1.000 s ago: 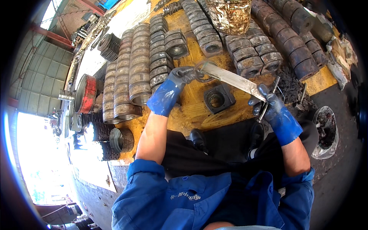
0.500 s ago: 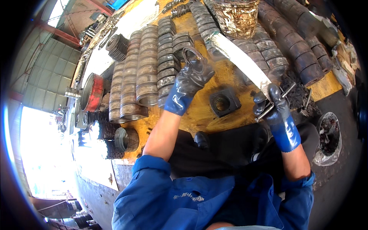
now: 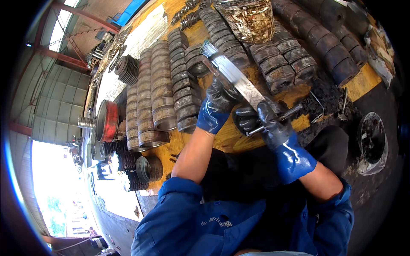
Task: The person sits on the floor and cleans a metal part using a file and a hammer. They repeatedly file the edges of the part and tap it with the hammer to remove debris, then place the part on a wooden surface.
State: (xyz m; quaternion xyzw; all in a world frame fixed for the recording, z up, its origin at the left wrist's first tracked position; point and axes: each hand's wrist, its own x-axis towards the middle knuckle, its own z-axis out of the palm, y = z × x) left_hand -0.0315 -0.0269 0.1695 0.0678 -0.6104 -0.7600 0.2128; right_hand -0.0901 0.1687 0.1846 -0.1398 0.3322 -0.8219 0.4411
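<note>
My right hand (image 3: 273, 119), in a blue and black rubber glove, is closed round the crossbar handle of a long flat metal blade (image 3: 237, 77). The blade points up and to the left, its bright face smeared a little by motion. My left hand (image 3: 222, 98), gloved likewise, is closed on a dark metal ring (image 3: 210, 67), most of which lies behind the blade. Blade and ring overlap in this view; whether they touch I cannot tell. Both hands are above the yellow work surface (image 3: 226, 138).
Rows of dark metal rings (image 3: 185, 85) and cylinders (image 3: 162, 94) lie beyond my hands. A grimy bucket (image 3: 247, 21) stands at the back. Black sludge and a bent rod (image 3: 317, 106) lie to the right, near a lined container (image 3: 371, 143). A red-rimmed ring (image 3: 110, 120) stands left.
My right hand has moved left with the blade, bringing it across the ring in my left hand. The square block with a hole no longer shows; my hands cover its place.
</note>
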